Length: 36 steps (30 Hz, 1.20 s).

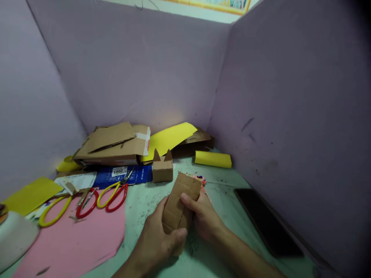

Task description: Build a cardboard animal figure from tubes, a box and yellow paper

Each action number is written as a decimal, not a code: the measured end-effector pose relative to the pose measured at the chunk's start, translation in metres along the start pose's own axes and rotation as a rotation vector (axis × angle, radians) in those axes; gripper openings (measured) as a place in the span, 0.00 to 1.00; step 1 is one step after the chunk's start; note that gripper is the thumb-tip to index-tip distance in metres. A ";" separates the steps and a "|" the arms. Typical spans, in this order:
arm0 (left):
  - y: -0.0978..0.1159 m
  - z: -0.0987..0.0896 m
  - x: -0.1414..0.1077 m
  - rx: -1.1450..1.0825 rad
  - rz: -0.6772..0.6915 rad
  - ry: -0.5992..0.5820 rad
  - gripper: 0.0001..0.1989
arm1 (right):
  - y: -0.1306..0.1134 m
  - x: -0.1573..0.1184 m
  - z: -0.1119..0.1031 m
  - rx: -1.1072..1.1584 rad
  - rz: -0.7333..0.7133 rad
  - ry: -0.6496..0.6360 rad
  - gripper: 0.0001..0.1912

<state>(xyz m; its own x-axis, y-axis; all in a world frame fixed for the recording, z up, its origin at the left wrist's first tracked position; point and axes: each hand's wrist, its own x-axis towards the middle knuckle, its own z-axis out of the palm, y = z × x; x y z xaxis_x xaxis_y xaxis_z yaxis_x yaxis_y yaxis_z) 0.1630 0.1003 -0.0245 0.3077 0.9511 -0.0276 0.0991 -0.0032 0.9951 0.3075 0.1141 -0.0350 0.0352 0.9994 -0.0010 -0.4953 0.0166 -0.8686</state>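
Between my two hands is a folded brown cardboard piece (185, 189), creased across and tilted toward the upper right. My left hand (159, 231) grips its lower left side, thumb lying across the lower end. On the right edge, my right hand (204, 214) is closed with its thumb pressed on the front face; its other fingers are hidden behind the cardboard. Just beyond stands a small cardboard box with two pointed ears (162, 170). A patch of colourful scraps (199, 178) shows behind the held piece.
Two pairs of scissors (116, 197) (84, 204) lie at left over pink paper (78, 247). Cardboard sheets (113, 143) and yellow paper (171, 139) are stacked at the back. A yellow roll (213, 159) and a black phone-like slab (266, 220) are at right. A white object (17, 239) stands lower left.
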 end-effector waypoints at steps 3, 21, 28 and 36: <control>0.001 -0.003 0.002 0.107 0.057 -0.065 0.27 | 0.000 -0.001 0.001 -0.019 -0.047 -0.013 0.25; 0.000 -0.014 0.000 -0.024 0.002 0.392 0.20 | -0.011 0.014 -0.016 0.083 -0.185 0.483 0.22; -0.011 -0.020 0.002 -0.180 -0.142 0.300 0.19 | -0.001 0.003 -0.004 0.133 -0.058 0.322 0.23; 0.000 -0.044 0.006 -0.318 -0.154 0.360 0.14 | -0.012 0.010 -0.022 -0.345 -0.118 0.250 0.18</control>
<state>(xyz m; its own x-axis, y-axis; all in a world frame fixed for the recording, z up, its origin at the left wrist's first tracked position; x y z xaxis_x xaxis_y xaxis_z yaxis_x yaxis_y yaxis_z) 0.1229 0.1192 -0.0205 -0.0391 0.9794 -0.1979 -0.1927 0.1870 0.9633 0.3327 0.1230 -0.0355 0.3039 0.9524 0.0249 -0.1575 0.0760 -0.9846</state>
